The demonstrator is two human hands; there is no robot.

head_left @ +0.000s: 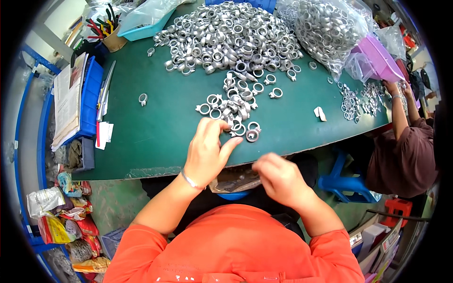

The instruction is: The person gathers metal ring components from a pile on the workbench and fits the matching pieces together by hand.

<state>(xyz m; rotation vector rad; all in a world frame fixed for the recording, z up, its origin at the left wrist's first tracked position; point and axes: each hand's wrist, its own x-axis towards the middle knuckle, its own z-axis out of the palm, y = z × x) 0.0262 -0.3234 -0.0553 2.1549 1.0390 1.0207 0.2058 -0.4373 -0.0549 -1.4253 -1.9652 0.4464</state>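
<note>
Small grey metal rings, each with a little lug, lie in a loose cluster running toward the table's near edge. My left hand reaches to the near end of it. Its thumb and forefinger are apart, with the fingertips at a metal ring. Just right of the thumb lies a darker ring. My right hand is off the table edge, above my lap, fingers curled in and slightly blurred; whatever they may hold is hidden. Below and between my hands, an open box sits at my lap, partly covered.
A large heap of rings covers the far table. A clear bag of rings and a pink bin stand far right. A blue tray with papers is left. A co-worker's hands work at the right.
</note>
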